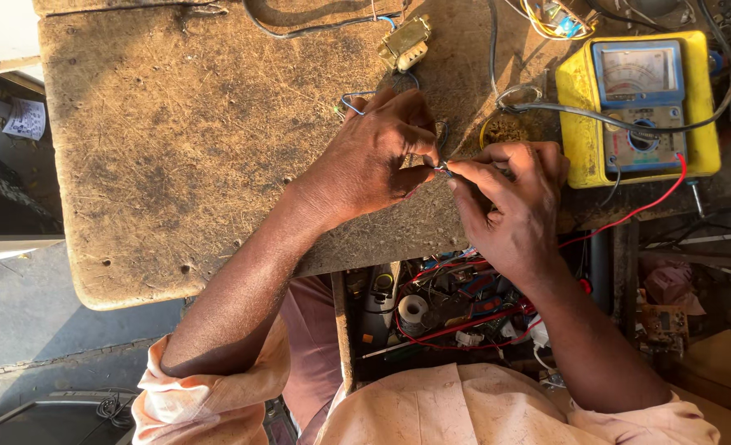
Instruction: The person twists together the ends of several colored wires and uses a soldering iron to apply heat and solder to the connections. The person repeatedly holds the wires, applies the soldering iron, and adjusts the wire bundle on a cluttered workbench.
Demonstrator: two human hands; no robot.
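Pinching together at the middle of the frame, the left hand (pixel 373 156) and the right hand (pixel 510 206) meet fingertip to fingertip over the front edge of a worn wooden workbench (pixel 176 140). Between them sits a small metallic wire end (pixel 441 167), held by the thumb and forefinger of each hand; both hands are closed on it, so neither is nearer than the other. What shows of the piece runs roughly left to right across the frame, from one pinch to the other; it is too small to tell whether it is one strand or two being joined. A thin blue wire (pixel 355 100) loops out above the left hand's knuckles and runs up toward a small brass-coloured transformer (pixel 405 43) in the upper middle of the frame, so the wire's slack lies up-frame from the hands.

To the right of the hands, in the upper right, a yellow analogue multimeter (pixel 639 103) lies flat on the bench with a black cable draped over it and a red lead (pixel 641 208) curving down from its lower corner past the right wrist. Just up-frame of the right hand sits a round tin (pixel 504 129). Below the hands, an open drawer (pixel 439 313) holds a jumble of wires, tape and small parts.
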